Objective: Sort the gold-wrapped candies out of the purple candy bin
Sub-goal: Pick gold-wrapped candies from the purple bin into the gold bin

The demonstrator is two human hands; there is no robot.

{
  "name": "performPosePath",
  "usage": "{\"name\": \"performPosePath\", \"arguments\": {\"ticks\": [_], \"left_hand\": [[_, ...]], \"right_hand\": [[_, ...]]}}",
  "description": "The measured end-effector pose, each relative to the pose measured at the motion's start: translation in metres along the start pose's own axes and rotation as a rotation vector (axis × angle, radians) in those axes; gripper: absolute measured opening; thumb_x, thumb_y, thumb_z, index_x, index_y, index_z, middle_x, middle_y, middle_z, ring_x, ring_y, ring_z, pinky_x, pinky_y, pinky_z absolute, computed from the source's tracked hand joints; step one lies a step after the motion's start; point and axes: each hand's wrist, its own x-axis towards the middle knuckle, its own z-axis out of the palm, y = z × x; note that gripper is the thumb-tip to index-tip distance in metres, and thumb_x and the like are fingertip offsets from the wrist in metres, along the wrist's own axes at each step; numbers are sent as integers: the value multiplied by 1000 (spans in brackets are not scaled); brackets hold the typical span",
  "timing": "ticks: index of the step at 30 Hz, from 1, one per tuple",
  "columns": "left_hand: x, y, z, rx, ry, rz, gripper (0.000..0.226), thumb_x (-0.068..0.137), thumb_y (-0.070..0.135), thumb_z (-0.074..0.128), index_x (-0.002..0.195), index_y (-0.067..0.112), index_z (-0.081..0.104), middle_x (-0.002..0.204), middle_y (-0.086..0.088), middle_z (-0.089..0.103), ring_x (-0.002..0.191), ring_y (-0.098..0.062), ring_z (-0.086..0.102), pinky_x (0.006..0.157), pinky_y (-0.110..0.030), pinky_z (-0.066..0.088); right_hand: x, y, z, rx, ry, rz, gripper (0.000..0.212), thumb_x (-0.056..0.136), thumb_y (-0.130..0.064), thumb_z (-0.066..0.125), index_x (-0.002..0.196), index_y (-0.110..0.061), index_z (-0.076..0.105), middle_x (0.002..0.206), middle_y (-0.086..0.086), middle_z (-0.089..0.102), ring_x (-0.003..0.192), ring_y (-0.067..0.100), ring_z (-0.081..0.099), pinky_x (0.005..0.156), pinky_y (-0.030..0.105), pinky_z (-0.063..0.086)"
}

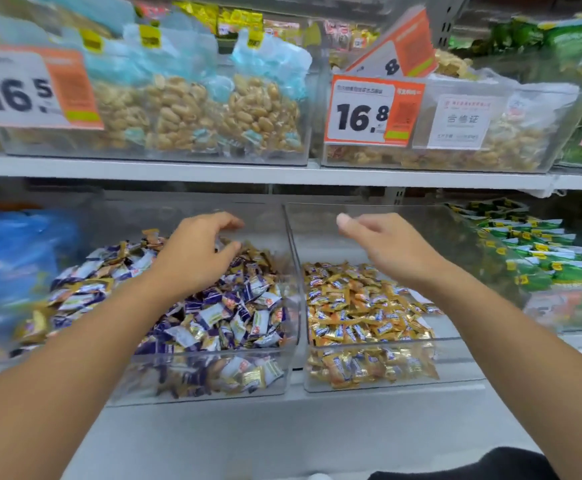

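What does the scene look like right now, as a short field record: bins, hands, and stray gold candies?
left bin: clear plastic bin of mostly purple-and-white wrapped candies
stray gold: gold-wrapped candies mixed in at the back near the fingers
right bin: clear plastic bin of gold-wrapped candies only
left hand: over the purple pile, fingers curled; hold unclear
right hand: above the gold bin, loosely curled, nothing seen in it

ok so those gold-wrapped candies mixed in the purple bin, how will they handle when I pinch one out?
The gold-wrapped candies look small and probably light. Their glossy wrappers may slip, so a twisted end likely gives a surer pinch. They lie loose among the purple candies, so neighbours will probably shift.
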Motion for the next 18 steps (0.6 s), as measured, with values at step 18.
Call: {"name": "performPosePath", "arguments": {"ticks": [18], "left_hand": [[-57,-94,-35,-135,-128,-318,80,77,30,84,145,23,42,122,2,64,115,-15,58,100,-30,46]], "right_hand": [[101,-110,169,-268,-756,-65,40,91,-29,73,129,-23,62,109,1,63,91,16,65,82,33,61]]}}
